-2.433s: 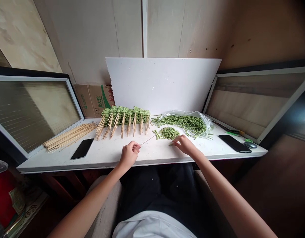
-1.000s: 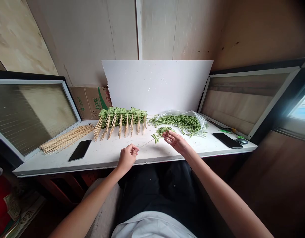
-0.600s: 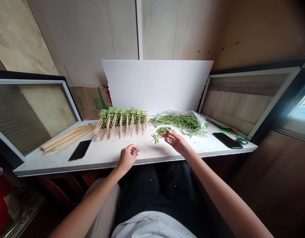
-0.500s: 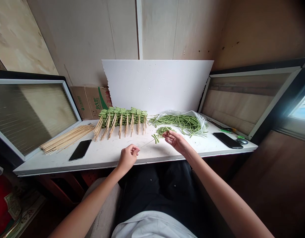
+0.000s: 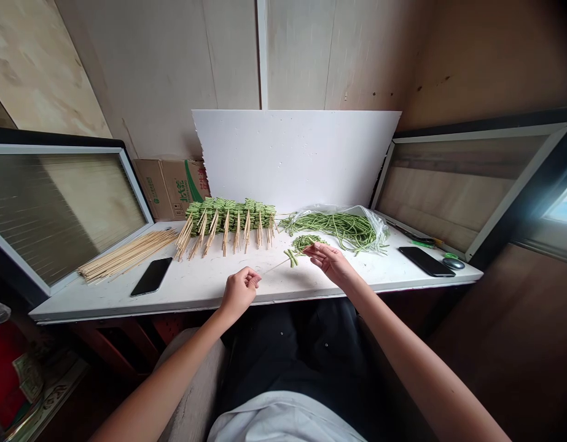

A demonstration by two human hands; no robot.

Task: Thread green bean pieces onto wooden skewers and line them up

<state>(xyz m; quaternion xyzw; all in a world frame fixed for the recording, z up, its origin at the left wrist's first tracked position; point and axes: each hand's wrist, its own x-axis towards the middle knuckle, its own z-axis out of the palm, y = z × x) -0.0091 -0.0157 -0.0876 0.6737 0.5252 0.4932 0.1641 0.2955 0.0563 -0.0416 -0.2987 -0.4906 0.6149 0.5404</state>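
Note:
My left hand is closed in a pinch around the lower end of a thin bamboo skewer. Two or so short green bean pieces are threaded near the skewer's far end, which points right and away from me. My right hand has its thumb and fingertips pinched just beyond that end; a bit of green shows at the fingertips, mostly covered by them. Behind the fingers lies a small pile of cut bean pieces on the white table.
Stacked bean skewers stand at the back. Loose bamboo skewers and a phone lie left. Long green beans fill a clear plastic bag. Another phone and a mouse are right. A white foam board stands behind.
My right hand has come slightly closer to the skewer's tip, its fingertips now lower. The left hand keeps its grip. The whole view has shifted a little.

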